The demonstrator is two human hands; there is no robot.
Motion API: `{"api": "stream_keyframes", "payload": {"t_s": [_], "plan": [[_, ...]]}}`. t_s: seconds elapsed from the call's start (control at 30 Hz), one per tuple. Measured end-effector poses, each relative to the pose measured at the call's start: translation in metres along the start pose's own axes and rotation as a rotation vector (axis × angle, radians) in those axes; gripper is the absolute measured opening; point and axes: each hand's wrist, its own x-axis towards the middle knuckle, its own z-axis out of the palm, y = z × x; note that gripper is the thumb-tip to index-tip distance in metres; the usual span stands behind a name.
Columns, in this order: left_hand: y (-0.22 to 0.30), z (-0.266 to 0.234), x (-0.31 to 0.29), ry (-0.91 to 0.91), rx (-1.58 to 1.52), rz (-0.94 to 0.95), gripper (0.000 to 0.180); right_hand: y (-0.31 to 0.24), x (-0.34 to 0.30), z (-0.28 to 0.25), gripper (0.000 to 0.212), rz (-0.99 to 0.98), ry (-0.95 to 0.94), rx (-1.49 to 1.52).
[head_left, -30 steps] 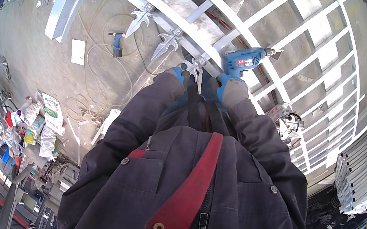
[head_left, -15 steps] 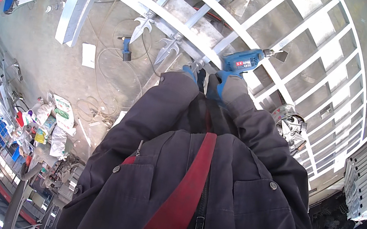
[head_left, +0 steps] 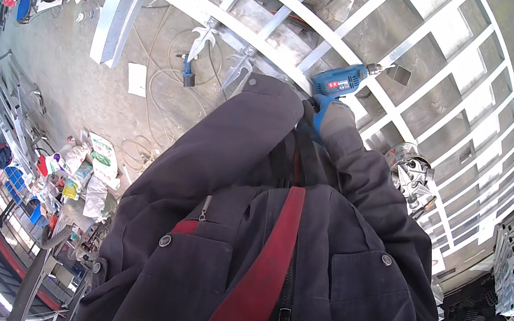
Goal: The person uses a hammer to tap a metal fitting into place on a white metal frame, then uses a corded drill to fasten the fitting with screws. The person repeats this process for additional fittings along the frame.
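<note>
Drill [head_left: 337, 85], blue, gripped in gloved right hand [head_left: 335, 118], fingers wrapped round its handle; bit tip just off white metal gate frame [head_left: 387, 46] beyond the fingers. Left hand hidden behind dark sleeve [head_left: 241, 130], grip unreadable. No holes visible; drilling apparently barely begun.

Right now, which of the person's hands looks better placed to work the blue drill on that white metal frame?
The right hand, probably: it grips the blue drill, whose bit points at the white metal frame. The left hand is hidden behind the dark sleeve.
</note>
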Motion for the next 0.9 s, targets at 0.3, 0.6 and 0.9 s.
{"api": "stream_keyframes", "payload": {"t_s": [0.3, 0.6, 0.9], "plan": [[-0.005, 0.02, 0.025, 0.07, 0.03, -0.068, 0.052, 0.005, -0.009, -0.01, 0.053, -0.032, -0.027, 0.08], [-0.047, 0.066, 0.016, 0.244, 0.043, -0.086, 0.048, 0.017, -0.023, -0.021, 0.048, -0.091, 0.169, 0.126], [-0.036, 0.111, -0.096, 0.409, -1.726, 0.375, 0.018, -0.034, -0.059, -0.039, 0.039, -0.408, 0.196, 0.724]]}}
